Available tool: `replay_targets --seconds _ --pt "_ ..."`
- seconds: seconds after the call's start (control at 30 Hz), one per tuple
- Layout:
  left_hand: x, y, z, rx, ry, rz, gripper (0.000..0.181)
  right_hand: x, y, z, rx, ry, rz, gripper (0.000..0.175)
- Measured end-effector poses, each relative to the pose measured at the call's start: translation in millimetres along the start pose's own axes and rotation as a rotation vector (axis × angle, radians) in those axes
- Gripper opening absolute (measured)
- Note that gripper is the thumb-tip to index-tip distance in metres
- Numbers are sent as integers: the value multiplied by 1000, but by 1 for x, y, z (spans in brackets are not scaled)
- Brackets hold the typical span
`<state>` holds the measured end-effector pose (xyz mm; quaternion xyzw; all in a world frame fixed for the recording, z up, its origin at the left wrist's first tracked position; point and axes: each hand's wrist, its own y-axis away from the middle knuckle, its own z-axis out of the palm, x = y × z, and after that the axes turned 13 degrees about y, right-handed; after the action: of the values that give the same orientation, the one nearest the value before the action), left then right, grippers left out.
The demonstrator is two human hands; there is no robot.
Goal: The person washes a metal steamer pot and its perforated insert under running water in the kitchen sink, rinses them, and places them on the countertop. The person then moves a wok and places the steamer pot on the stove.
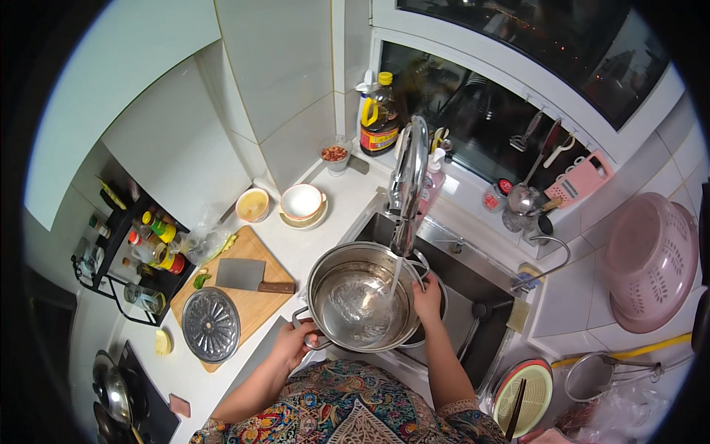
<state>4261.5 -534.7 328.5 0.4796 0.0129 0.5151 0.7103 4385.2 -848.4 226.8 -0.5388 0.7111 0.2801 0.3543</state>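
My left hand point(294, 341) grips one loop handle of a stainless steel pot point(316, 277), and my right hand point(427, 299) grips the opposite handle. The pot is over the near left part of the sink point(488, 355), beneath a chrome faucet point(407, 216). A stream of water runs from the faucet into the pot, where rippling water covers the bottom. Another metal vessel point(442, 294) shows partly behind the pot, in the sink. Left of my left hand, a cleaver point(241, 273) and a round patterned metal plate point(211, 325) lie on a wooden cutting board point(260, 311).
Bowls point(301, 202) and a glass of reddish pieces point(335, 155) stand on the counter behind the board. A bottle rack point(150, 299) and a stove point(145, 394) are at left. A pink colander point(643, 266) and a green-rimmed basket point(521, 399) are at right.
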Motion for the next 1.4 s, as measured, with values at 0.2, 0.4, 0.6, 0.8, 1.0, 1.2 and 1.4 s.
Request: replay_targets --seconds 0.2,0.4,0.6,0.8,1.0,1.2,1.4 --pt "8 -6 -5 -25 -139 -112 44 -4 5 2 15 -118 19 37" --pt "9 -9 -3 -40 -167 -120 49 17 -7 -5 -66 9 86 48" --pt "5 -1 -11 -59 -80 -70 46 -4 -4 -17 -90 6 90 62" --pt "2 1 -12 -45 -88 -38 42 -15 -21 -20 20 -18 12 45" --pt "-2 -4 -10 -37 -94 -18 37 -19 -68 -20 100 208 -222 36" --pt "-1 -2 -12 -38 -131 13 39 -57 -103 1 61 153 -240 45" --pt "-3 -3 -11 -71 -139 24 40 -50 -128 22 14 167 -237 80"
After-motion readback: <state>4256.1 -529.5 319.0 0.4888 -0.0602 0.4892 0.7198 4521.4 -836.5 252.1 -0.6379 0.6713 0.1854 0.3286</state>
